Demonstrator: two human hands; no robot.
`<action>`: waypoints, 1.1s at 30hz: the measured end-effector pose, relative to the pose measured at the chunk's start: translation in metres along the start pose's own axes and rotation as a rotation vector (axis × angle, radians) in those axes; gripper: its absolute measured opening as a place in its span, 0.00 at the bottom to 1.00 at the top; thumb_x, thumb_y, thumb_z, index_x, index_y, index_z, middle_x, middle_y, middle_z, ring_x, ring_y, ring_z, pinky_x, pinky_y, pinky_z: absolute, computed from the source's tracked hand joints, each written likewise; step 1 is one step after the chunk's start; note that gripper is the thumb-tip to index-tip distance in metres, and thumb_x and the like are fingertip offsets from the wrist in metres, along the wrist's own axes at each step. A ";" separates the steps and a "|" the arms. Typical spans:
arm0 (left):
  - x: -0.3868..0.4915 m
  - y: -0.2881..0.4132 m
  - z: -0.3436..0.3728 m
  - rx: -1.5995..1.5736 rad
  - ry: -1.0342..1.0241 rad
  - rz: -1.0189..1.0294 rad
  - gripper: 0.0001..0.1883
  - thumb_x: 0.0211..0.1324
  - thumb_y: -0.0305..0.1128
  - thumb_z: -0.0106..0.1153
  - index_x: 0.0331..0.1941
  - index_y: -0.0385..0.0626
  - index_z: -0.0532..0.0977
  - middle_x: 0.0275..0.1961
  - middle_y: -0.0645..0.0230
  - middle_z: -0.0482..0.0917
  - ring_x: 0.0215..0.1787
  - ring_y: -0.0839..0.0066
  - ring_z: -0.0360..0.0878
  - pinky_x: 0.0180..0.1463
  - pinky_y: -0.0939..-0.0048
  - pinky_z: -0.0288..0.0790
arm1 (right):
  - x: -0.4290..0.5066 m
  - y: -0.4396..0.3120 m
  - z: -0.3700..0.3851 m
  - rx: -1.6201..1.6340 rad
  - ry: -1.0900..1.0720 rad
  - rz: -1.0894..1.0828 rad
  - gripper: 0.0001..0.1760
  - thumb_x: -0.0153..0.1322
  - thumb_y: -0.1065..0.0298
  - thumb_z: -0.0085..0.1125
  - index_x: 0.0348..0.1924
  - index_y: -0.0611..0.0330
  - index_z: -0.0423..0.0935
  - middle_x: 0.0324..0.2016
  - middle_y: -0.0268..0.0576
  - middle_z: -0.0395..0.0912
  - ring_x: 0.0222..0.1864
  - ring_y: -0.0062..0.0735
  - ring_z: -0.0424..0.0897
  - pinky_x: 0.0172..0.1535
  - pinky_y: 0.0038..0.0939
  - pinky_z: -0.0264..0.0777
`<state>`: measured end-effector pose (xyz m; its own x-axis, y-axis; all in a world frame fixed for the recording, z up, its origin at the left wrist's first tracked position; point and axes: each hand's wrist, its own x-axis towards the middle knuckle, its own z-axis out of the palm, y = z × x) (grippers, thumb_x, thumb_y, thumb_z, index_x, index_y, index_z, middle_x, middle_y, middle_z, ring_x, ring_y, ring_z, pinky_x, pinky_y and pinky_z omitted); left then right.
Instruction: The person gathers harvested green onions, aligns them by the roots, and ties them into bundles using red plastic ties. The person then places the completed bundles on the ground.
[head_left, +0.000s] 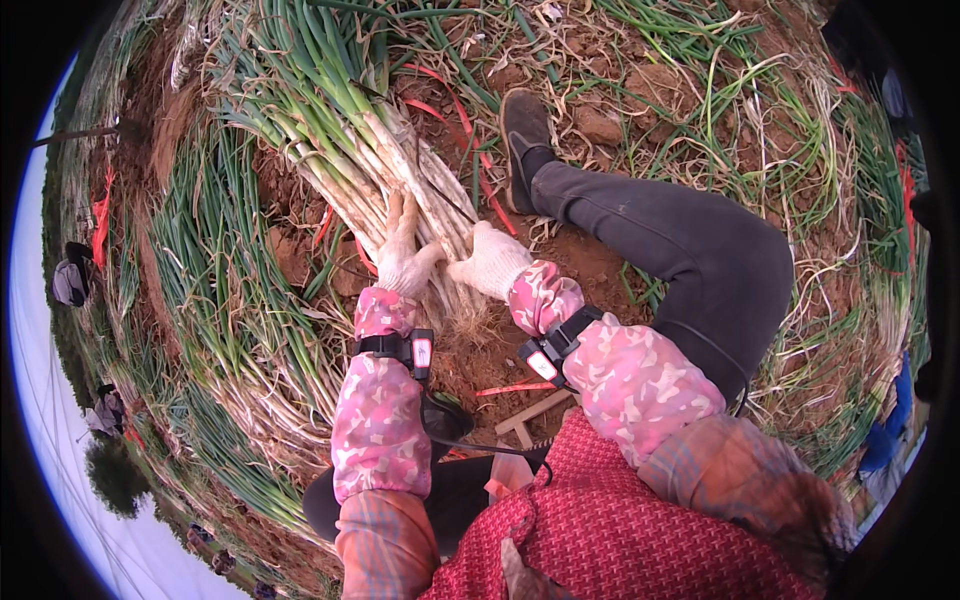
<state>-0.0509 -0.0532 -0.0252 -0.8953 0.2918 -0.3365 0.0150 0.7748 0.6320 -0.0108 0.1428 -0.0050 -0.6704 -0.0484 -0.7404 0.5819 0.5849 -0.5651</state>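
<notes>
A thick bundle of green onions (375, 157) lies slantwise on the soil before me, green leaves at the upper left and pale roots (469, 326) towards me. My left hand (405, 255), in an off-white knit glove, holds the white stalks near the root end, its fingers stretched along them and its thumb towards the right. In a matching glove, my right hand (491, 259) grips the bundle's right side, thumb on top and the other fingers mostly hidden. A thin dark strand (446, 199) crosses the stalks just above my right hand.
More green onions (232, 300) lie in a row at the left. Red plastic ribbon (469, 139) lies beyond the bundle; loose leaves (750, 112) litter the right. My right leg (660, 217) bends around the work spot. A wooden piece (532, 412) is near my lap. People (71, 274) sit far left.
</notes>
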 end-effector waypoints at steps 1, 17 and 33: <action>0.000 0.000 0.000 -0.060 0.011 0.015 0.53 0.50 0.35 0.65 0.83 0.47 0.53 0.88 0.48 0.42 0.90 0.53 0.39 0.86 0.62 0.43 | 0.002 -0.003 -0.003 -0.020 -0.035 0.006 0.41 0.64 0.45 0.73 0.58 0.69 0.76 0.51 0.66 0.84 0.56 0.60 0.84 0.60 0.48 0.76; 0.003 0.041 0.062 0.209 0.480 -0.073 0.47 0.63 0.55 0.63 0.80 0.44 0.59 0.82 0.40 0.54 0.85 0.42 0.50 0.85 0.44 0.43 | 0.019 0.023 -0.020 -0.044 -0.060 -0.053 0.38 0.61 0.46 0.71 0.56 0.68 0.80 0.54 0.68 0.83 0.59 0.61 0.83 0.62 0.48 0.76; 0.023 0.046 0.071 0.294 0.379 -0.059 0.58 0.54 0.49 0.67 0.80 0.30 0.47 0.83 0.34 0.47 0.85 0.32 0.41 0.84 0.38 0.42 | 0.210 -0.171 -0.054 -0.294 0.207 -0.304 0.43 0.80 0.35 0.42 0.60 0.77 0.70 0.48 0.74 0.83 0.56 0.69 0.83 0.61 0.54 0.76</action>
<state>-0.0392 0.0292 -0.0535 -0.9968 0.0599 -0.0528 0.0356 0.9254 0.3774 -0.2756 0.0759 -0.0440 -0.8853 -0.1078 -0.4523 0.2099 0.7754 -0.5956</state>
